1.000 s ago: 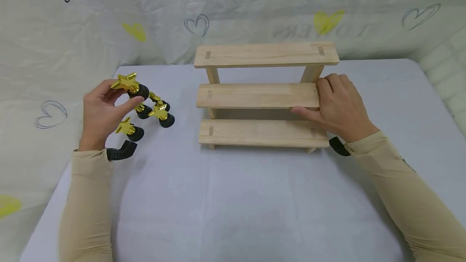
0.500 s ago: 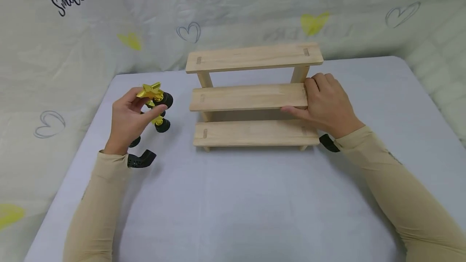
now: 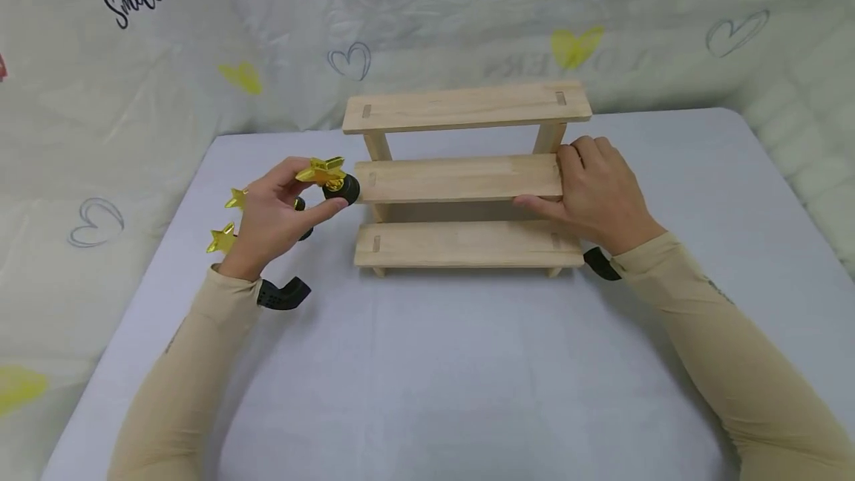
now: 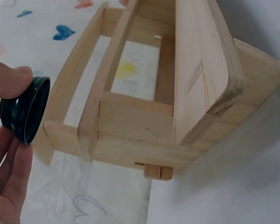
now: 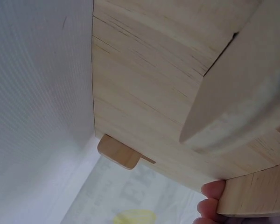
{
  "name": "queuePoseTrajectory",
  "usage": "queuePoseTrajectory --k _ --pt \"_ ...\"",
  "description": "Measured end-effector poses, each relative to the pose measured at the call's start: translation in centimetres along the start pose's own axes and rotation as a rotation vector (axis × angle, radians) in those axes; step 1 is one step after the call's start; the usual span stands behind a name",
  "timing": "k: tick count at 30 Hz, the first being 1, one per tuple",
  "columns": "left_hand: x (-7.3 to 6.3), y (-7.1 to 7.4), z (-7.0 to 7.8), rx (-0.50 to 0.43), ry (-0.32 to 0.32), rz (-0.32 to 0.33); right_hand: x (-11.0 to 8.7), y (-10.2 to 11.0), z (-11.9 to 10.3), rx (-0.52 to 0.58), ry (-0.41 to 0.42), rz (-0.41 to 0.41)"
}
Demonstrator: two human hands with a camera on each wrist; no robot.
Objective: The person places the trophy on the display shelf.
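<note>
A small star trophy (image 3: 326, 171), gold on top with a round black base (image 4: 29, 112), is pinched between the thumb and fingers of my left hand (image 3: 275, 212). It is held up at the left end of the middle step of a three-tier wooden shelf (image 3: 461, 178). My right hand (image 3: 600, 191) grips the right end of that middle step, thumb along the front edge. In the right wrist view its fingertips (image 5: 211, 203) curl round the step's end. Other star trophies (image 3: 221, 238) lie on the table, partly hidden behind my left hand.
The shelf stands on a white-covered table (image 3: 427, 362). Behind the table hangs a pale cloth (image 3: 427, 13) with hearts and lettering. A black wrist-worn piece (image 3: 283, 294) sticks out below my left wrist, and another (image 3: 602, 263) below my right.
My left hand has carried the star trophy rightward from above the other trophies to the shelf's left end. My right hand keeps its grip on the middle step; the head view has shifted slightly.
</note>
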State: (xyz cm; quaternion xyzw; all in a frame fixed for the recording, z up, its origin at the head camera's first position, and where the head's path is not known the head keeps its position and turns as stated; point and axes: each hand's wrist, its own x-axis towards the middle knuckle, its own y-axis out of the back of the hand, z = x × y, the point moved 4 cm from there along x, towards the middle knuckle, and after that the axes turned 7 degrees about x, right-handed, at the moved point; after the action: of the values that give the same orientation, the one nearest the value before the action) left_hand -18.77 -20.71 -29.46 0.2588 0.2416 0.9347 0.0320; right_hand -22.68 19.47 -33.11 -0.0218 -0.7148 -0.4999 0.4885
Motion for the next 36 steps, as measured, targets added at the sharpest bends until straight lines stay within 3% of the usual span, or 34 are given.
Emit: queuePoseTrajectory --k 7,15,23,32,36 --pt "1.2 -2.0 1.0 -0.068 -0.068 -0.107 0.0 0.0 0.0 0.002 -0.005 -0.013" --pt "2.2 -4.1 2.1 -0.079 -0.136 -0.160 0.1 0.1 -0.2 -0.023 0.019 -0.027" --pt "2.5 -6.3 2.8 -0.123 -0.158 -0.214 0.0 0.1 0.0 0.004 0.000 0.013" --pt "2.5 -8.6 3.5 -0.128 -0.141 -0.254 0.2 0.3 -0.1 -0.009 0.017 -0.023" --pt "2.6 -9.7 3.9 -0.084 -0.175 -0.278 0.2 0.5 0.0 -0.016 0.022 -0.051"
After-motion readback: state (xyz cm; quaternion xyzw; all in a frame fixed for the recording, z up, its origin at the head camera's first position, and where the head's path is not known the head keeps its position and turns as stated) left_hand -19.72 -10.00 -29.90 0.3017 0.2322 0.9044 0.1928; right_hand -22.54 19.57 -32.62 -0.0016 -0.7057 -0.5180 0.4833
